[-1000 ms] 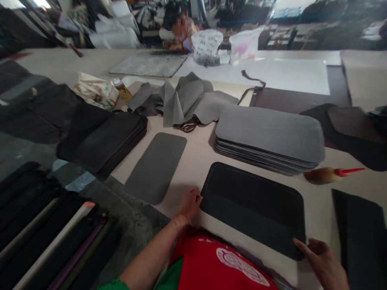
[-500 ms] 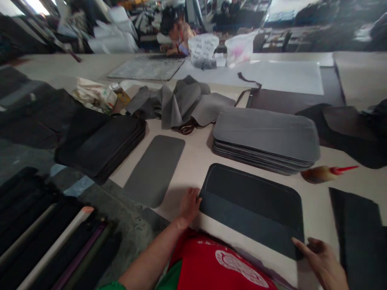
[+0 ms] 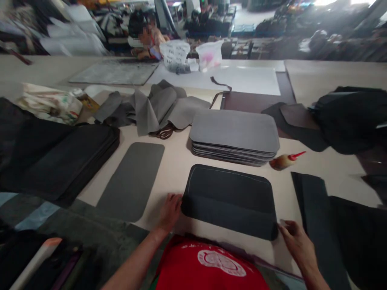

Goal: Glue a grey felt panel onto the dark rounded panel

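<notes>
A dark, round-cornered sheet (image 3: 229, 197) lies flat in front of me, with a thin pale line along its far and left edges. My left hand (image 3: 171, 209) rests at its left edge, fingers stretched out and lying low. At the near right corner is my right hand (image 3: 294, 239), thumb and fingers pinched together. A small pale bit shows at these fingertips; I cannot tell what it is. Behind the sheet stands a stack of grey round-cornered sheets (image 3: 234, 127). A single grey sheet (image 3: 133, 177) lies left of my left hand.
A bottle with a red nozzle (image 3: 284, 161) lies right of the stack. Dark strips (image 3: 314, 201) are beside my right hand. Crumpled grey material (image 3: 160, 106), a dark pile (image 3: 66, 157) and white bags (image 3: 175, 54) sit around the table. Another person (image 3: 151, 38) is across it.
The view has swung right, so things appear further left. My right hand has shifted from on the dark sheet's near right corner to just beside it. My left hand stays at the left edge.
</notes>
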### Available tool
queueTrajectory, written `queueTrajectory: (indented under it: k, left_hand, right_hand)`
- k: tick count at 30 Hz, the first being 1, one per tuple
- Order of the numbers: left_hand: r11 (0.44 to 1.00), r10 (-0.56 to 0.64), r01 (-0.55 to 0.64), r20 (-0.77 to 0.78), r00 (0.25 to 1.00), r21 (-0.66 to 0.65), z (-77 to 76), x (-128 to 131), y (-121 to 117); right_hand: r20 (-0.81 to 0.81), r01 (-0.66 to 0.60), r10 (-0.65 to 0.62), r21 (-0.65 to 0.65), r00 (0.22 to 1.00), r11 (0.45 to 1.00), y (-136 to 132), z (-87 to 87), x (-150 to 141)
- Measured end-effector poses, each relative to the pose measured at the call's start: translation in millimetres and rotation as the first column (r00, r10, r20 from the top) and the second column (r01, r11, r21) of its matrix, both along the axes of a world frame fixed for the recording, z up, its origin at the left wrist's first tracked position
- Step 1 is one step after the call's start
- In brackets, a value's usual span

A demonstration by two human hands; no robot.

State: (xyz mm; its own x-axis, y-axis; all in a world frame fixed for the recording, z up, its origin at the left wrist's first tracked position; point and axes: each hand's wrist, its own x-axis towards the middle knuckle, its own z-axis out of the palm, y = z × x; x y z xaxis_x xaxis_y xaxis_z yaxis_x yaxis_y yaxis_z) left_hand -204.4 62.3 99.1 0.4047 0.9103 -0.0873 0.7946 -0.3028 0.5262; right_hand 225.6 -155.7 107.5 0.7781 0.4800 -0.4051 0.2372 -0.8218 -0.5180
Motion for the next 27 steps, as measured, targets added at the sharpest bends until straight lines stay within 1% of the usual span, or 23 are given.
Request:
queueTrajectory:
  k: [1,2,3,4,6,8,10,11,13,15,17,19,21,24,27]
  left_hand:
    - [0.999,-0.039,0.039,-0.003,0.999,0.020,4.4,6.1,-5.6]
    - [0.994,-0.106,0.106,-0.001,0.994,0.032,8.3,15.4,-12.5]
    - [0.980,-0.196,0.196,0.008,0.981,0.036,10.9,27.4,-20.2]
    - [0.954,-0.299,0.299,0.025,0.954,0.035,11.8,41.4,-28.1]
    - [0.862,-0.506,0.505,0.052,0.861,0.035,7.2,70.1,-42.4]
    - [0.754,-0.657,0.656,0.016,0.754,0.037,-4.3,91.9,-51.9]
    - [0.677,-0.734,0.736,-0.050,0.677,0.030,-18.4,100.8,-54.9]
    - [0.653,-0.753,0.757,-0.082,0.653,0.030,-24.7,100.5,-54.3]
    - [0.627,-0.768,0.777,-0.128,0.628,0.054,-33.8,93.0,-50.7]
    - [0.612,-0.762,0.784,-0.186,0.620,0.101,-37.9,80.1,-46.5]
    - [0.626,-0.719,0.763,-0.259,0.645,0.162,-39.5,64.4,-43.3]
    - [0.648,-0.650,0.726,-0.329,0.685,0.231,-40.9,45.7,-39.9]
    - [0.662,-0.570,0.680,-0.377,0.730,0.315,-43.0,24.1,-33.8]
    - [0.673,-0.473,0.607,-0.385,0.793,0.422,-45.1,-7.7,-17.5]
    - [0.714,-0.434,0.561,-0.364,0.824,0.419,-43.3,-27.9,2.2]
  right_hand:
    - [0.001,-0.004,0.004,0.027,1.000,1.000,3.6,3.7,-10.3]
    - [-0.019,-0.021,0.022,0.063,1.000,0.998,9.4,6.2,-23.5]
    - [-0.058,-0.049,0.055,0.106,0.997,0.993,17.2,7.3,-39.1]
    - [-0.113,-0.084,0.103,0.159,0.988,0.984,26.7,6.8,-56.5]
    - [-0.242,-0.142,0.210,0.268,0.947,0.953,47.7,2.3,-91.5]
    - [-0.365,-0.148,0.283,0.357,0.887,0.922,66.1,-4.7,-119.2]
    - [-0.465,-0.099,0.296,0.403,0.834,0.910,76.6,-11.3,-133.4]
    - [-0.506,-0.058,0.280,0.411,0.816,0.910,78.3,-13.7,-135.0]
    - [-0.573,0.049,0.212,0.406,0.791,0.913,74.8,-16.6,-129.0]
    - [-0.625,0.167,0.120,0.380,0.771,0.910,64.6,-17.7,-114.7]
    - [-0.658,0.270,0.031,0.350,0.752,0.897,50.5,-18.2,-96.7]
    - [-0.665,0.357,-0.054,0.329,0.745,0.874,34.6,-19.2,-77.7]
    - [-0.645,0.432,-0.141,0.317,0.751,0.844,18.2,-20.7,-59.0]
    - [-0.574,0.501,-0.263,0.306,0.775,0.809,-2.9,-21.5,-31.7]
    - [-0.428,0.511,-0.360,0.320,0.829,0.798,-9.6,-15.7,-4.0]
